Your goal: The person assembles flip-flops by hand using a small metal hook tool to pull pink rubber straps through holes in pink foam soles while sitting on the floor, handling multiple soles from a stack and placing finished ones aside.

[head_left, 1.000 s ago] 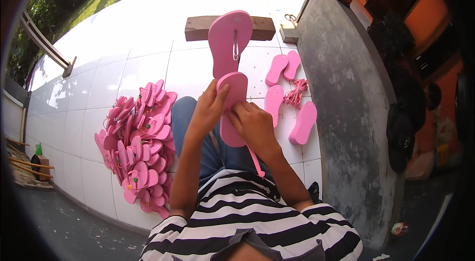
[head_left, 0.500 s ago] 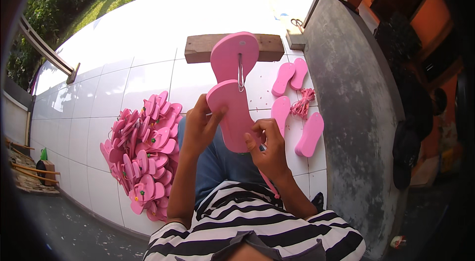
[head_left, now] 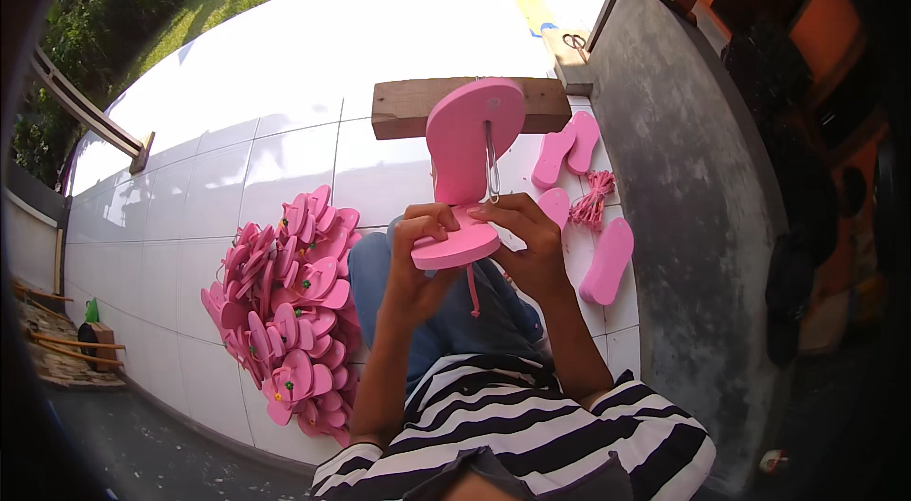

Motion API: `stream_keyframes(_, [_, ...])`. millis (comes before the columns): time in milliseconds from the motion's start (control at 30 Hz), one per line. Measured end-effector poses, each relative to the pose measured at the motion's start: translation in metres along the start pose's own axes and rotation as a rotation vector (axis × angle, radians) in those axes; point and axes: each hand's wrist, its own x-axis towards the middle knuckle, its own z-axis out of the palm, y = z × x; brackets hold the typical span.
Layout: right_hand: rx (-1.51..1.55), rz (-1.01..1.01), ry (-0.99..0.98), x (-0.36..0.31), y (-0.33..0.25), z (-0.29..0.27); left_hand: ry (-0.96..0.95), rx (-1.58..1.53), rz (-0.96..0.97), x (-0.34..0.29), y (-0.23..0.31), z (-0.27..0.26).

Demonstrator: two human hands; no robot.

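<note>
Both my hands grip a pink flip-flop sole (head_left: 457, 247) above my lap, its thick edge turned toward me. My left hand (head_left: 418, 259) is closed round its left side. My right hand (head_left: 533, 250) pinches its far right part. A thin pink strap (head_left: 474, 290) hangs below the sole, between my hands. Just beyond, another pink sole (head_left: 474, 126) leans on a brown wooden block (head_left: 403, 110). A looped metal wire tool (head_left: 492, 164) hangs down over that sole's face. My fingers hide part of the held sole.
A large heap of pink flip-flops (head_left: 294, 311) lies on the white tiles to the left. To the right are loose pink soles (head_left: 607, 264) and a bundle of pink straps (head_left: 593, 200), beside a grey ledge (head_left: 693, 245). Scissors (head_left: 574, 42) rest farther back.
The held sole has tilted from face-on to nearly edge-on. My right hand has moved up to its far part, and my left hand has shifted right and down. The view has shifted slightly.
</note>
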Motion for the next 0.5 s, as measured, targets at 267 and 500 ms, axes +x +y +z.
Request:
stream_keyframes(267, [0.068,-0.028,0.158,-0.012,0.006,-0.011,-0.041,0.074,0.203,0.026,-0.005,0.009])
stream_keyframes(500, [0.173,-0.021,0.23,0.006,0.006,-0.012,0.088,-0.046,0.144,0.04,-0.015,0.014])
